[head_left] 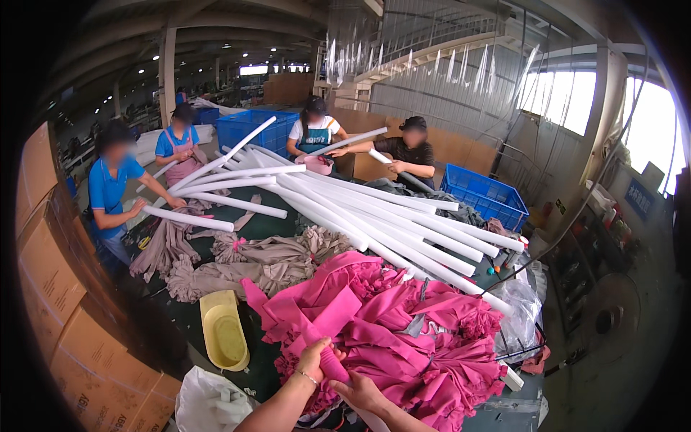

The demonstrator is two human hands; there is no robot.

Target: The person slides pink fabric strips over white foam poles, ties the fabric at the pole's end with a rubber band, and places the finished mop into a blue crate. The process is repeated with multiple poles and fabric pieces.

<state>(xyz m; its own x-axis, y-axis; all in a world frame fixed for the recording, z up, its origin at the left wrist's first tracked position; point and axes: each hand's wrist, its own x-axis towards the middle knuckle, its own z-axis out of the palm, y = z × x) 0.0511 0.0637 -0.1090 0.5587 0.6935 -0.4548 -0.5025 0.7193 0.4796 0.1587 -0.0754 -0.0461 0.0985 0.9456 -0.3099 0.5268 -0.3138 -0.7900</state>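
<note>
My left hand (314,361) is closed round a bunched pink fabric sleeve (333,366) at the near edge of the table. Just below it, my right hand (361,394) grips the lower end of the same sleeve. A white length, apparently a foam tube (371,420), shows under the right hand and runs off the lower edge; how far it reaches inside the sleeve is hidden. A large heap of pink fabric sleeves (403,324) lies directly beyond and to the right of both hands.
Long white foam tubes (345,201) are piled across the table, with grey-beige fabric sleeves (266,259) before them. A yellow tub (224,331) and white plastic bag (212,399) sit left of my arms. Cartons (54,266) line the left. Several co-workers stand across the table near blue crates (484,196).
</note>
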